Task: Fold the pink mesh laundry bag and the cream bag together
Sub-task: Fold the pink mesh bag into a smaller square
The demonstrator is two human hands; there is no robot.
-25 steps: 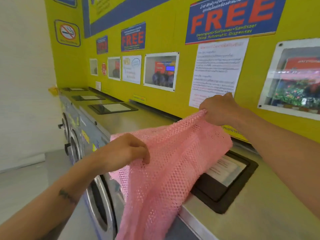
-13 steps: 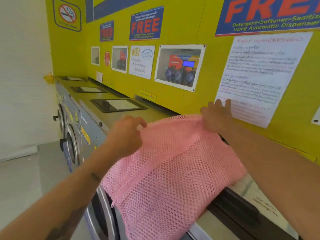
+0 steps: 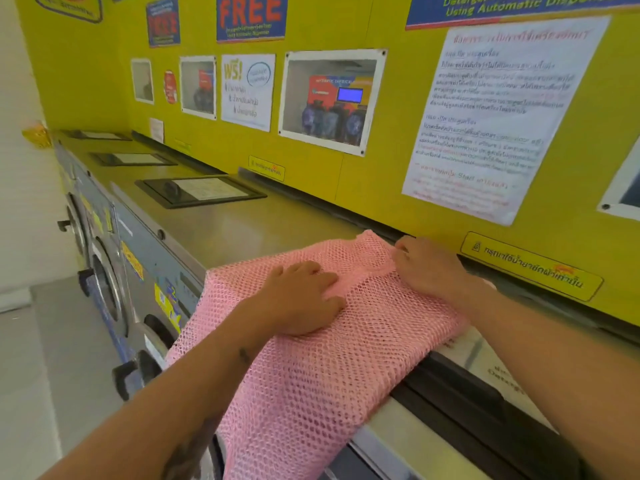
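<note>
A row of washing machines [image 3: 114,258] runs along a yellow wall [image 3: 391,174], their steel tops serving as a counter [image 3: 242,226]. Toward 5 o'clock in the view the pink mesh laundry bag [image 3: 332,358] lies spread on it, its lower half hanging over the front edge. The left hand [image 3: 301,299] presses flat on the mesh, fingers straight; at its 2 o'clock the right hand [image 3: 429,268] has curled fingers on the bag's far edge, apparently pinching it. No cream bag can be made out, and no finished fold shows, so the task looks barely begun
</note>
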